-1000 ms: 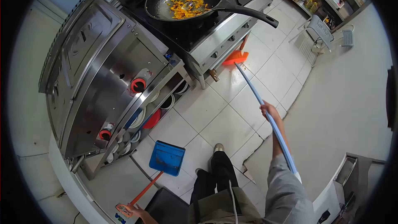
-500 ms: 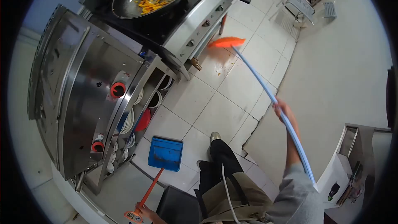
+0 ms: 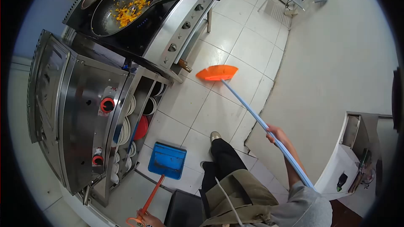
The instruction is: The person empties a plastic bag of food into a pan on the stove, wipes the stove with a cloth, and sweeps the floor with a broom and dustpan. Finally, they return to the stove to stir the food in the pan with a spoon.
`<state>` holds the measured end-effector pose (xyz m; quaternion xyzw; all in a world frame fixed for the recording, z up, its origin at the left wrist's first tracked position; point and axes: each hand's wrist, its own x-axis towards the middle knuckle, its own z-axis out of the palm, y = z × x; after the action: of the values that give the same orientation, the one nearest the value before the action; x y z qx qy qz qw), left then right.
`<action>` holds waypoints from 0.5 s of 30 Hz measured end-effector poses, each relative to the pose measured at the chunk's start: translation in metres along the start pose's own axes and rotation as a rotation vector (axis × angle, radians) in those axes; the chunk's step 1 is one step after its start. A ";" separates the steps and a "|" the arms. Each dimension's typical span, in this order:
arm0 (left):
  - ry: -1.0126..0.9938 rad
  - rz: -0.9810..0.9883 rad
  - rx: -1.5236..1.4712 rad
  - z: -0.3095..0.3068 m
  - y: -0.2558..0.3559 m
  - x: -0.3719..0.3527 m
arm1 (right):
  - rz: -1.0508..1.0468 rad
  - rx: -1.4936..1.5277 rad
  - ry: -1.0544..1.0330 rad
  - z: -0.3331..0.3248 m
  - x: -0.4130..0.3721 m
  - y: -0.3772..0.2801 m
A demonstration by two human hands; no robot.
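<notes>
My right hand (image 3: pixel 275 134) is closed around the light blue handle of a broom (image 3: pixel 217 73). Its orange bristle head is on the tiled floor beside the stove's front leg, and the handle slants back along my forearm. At the lower left, my left hand (image 3: pixel 148 219) grips the orange-red handle of a blue dustpan (image 3: pixel 167 160). The pan lies on the floor left of my feet, with dark smudges of dirt in it. A good stretch of floor separates the broom head from the dustpan.
A stove (image 3: pixel 164 46) at upper left bears a frying pan (image 3: pixel 103 17) with yellow-orange food, its handle jutting over the floor. Below a steel appliance (image 3: pixel 90 113), shelves hold stacked plates (image 3: pixel 125 131). A black bin (image 3: pixel 183 210) stands by my legs; a pale wall (image 3: pixel 328 71) runs along the right.
The broom head has come closer to me, down and slightly left in view, with my right hand drawn back. The dustpan stays in nearly the same place. My view has shifted slightly.
</notes>
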<state>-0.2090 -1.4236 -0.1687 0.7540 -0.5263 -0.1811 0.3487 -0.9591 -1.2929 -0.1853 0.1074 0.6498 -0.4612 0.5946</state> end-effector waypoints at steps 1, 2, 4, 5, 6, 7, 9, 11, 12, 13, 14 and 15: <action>0.107 -0.192 -0.103 0.014 0.009 0.000 | -0.041 -0.027 -0.060 0.002 -0.028 -0.008; 0.219 -0.384 -0.208 0.030 0.029 -0.001 | -0.029 -0.039 0.003 -0.001 -0.049 -0.017; 0.228 -0.346 -0.223 0.028 0.048 -0.003 | -0.018 0.036 0.056 -0.011 -0.080 -0.035; 0.227 -0.310 -0.237 0.023 0.053 -0.001 | -0.022 0.121 0.053 -0.016 -0.090 -0.049; 0.223 -0.307 -0.230 0.019 0.056 0.002 | -0.028 0.265 0.045 -0.019 -0.095 -0.064; 0.268 -0.276 -0.188 0.012 0.058 0.001 | -0.032 0.405 0.039 -0.022 -0.098 -0.081; 0.318 -0.250 -0.146 -0.002 0.072 -0.004 | 0.023 0.473 0.037 -0.030 -0.109 -0.117; 0.258 -0.142 -0.249 -0.017 0.104 -0.009 | 0.024 0.363 0.054 -0.023 -0.130 -0.141; 0.262 -0.137 -0.252 -0.024 0.102 -0.011 | 0.028 0.258 0.074 -0.020 -0.138 -0.146; 0.268 -0.178 -0.248 -0.033 0.099 -0.013 | 0.021 0.251 0.099 -0.023 -0.143 -0.147; 0.270 -0.219 -0.243 -0.043 0.093 -0.012 | 0.011 0.311 0.121 -0.042 -0.140 -0.144; 0.265 -0.220 -0.238 -0.054 0.079 -0.007 | 0.006 0.370 0.149 -0.058 -0.136 -0.134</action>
<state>-0.2298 -1.4147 -0.0758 0.7777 -0.3652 -0.1782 0.4796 -1.0538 -1.2698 -0.0113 0.2507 0.5959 -0.5617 0.5163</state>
